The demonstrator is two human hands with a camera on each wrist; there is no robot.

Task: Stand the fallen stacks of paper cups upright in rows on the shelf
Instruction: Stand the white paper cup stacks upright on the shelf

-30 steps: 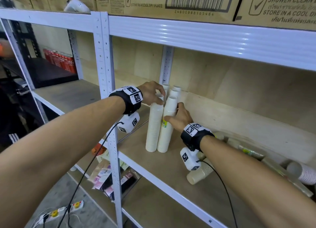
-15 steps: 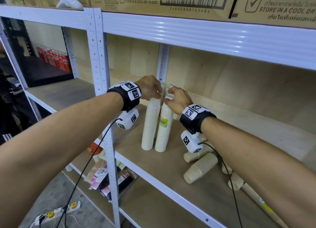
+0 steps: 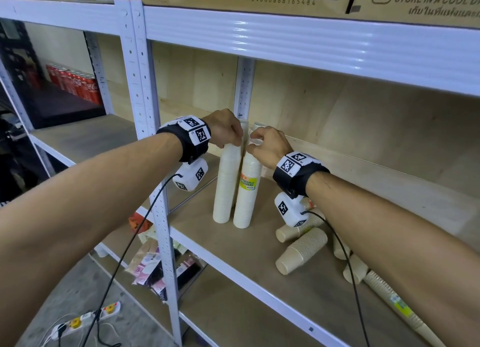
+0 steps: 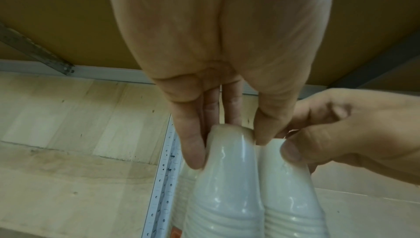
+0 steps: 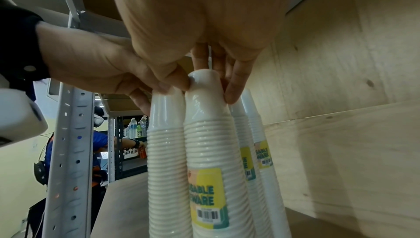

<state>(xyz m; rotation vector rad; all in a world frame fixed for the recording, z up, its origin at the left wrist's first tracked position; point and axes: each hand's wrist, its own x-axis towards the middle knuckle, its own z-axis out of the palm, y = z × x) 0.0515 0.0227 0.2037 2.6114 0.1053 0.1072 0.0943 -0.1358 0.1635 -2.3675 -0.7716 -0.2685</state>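
White cup stacks (image 3: 226, 183), four upright, left hand (image 3: 225, 131) and right hand (image 3: 270, 145) fingers each pinching one top

Two upright cup stacks (image 3: 235, 188) side by side on shelf (image 3: 207, 242), fallen stacks (image 3: 301, 253) right.

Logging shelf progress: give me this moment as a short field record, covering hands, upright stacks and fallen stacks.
left hand: pinches top of unlabelled white stack
right hand: pinches top of labelled white stack
front pair: upright, side by side on shelf
behind them: two more labelled stacks upright
fallen: several tan stacks lying right of the pair
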